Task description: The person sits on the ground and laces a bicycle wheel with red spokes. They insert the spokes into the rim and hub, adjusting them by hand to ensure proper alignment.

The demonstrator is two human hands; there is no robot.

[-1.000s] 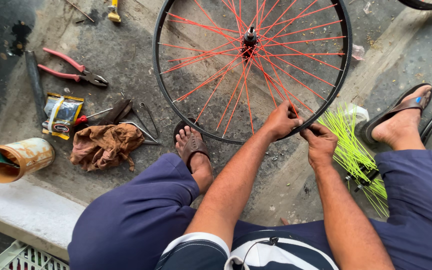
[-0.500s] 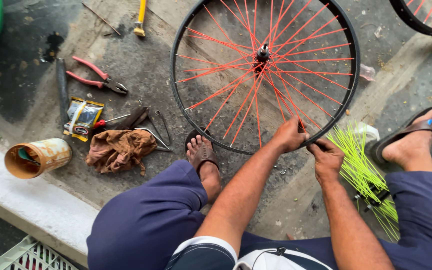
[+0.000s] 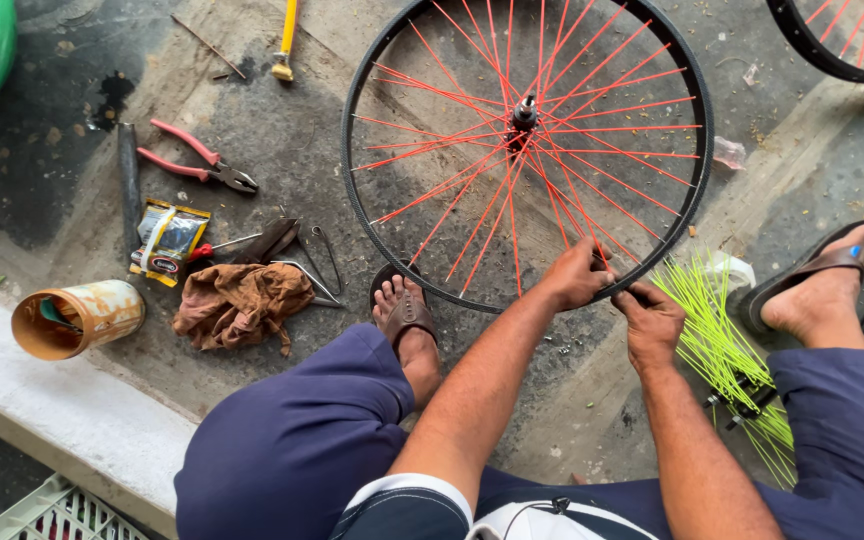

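— Where is the wheel, and what are the hands doing with it?

— The bicycle wheel (image 3: 527, 150), black rim with red spokes, lies flat on the concrete floor (image 3: 352, 150) in front of the seated person. Both hands meet at its near edge. The left hand (image 3: 577, 275) is curled over the rim, fingers closed around it among the spoke ends. The right hand (image 3: 650, 322) sits just beside it, touching the rim, fingers pinched together on something small that I cannot make out.

— What lies around them?

— Just right of the right hand is a bundle of neon-yellow spokes (image 3: 722, 340), fanned out on the floor between the wheel and the person's right sandalled foot (image 3: 817, 280). The left sandalled foot (image 3: 407, 315) rests against the wheel's near-left edge.

— And further left?

— A brown rag (image 3: 237, 303), a small yellow packet (image 3: 167, 240), red-handled pliers (image 3: 197, 160) and a rusty tin can (image 3: 77, 318) on its side. A yellow-handled tool (image 3: 285, 40) lies beyond them, and a second red-spoked wheel (image 3: 842, 40) shows at the top right corner.
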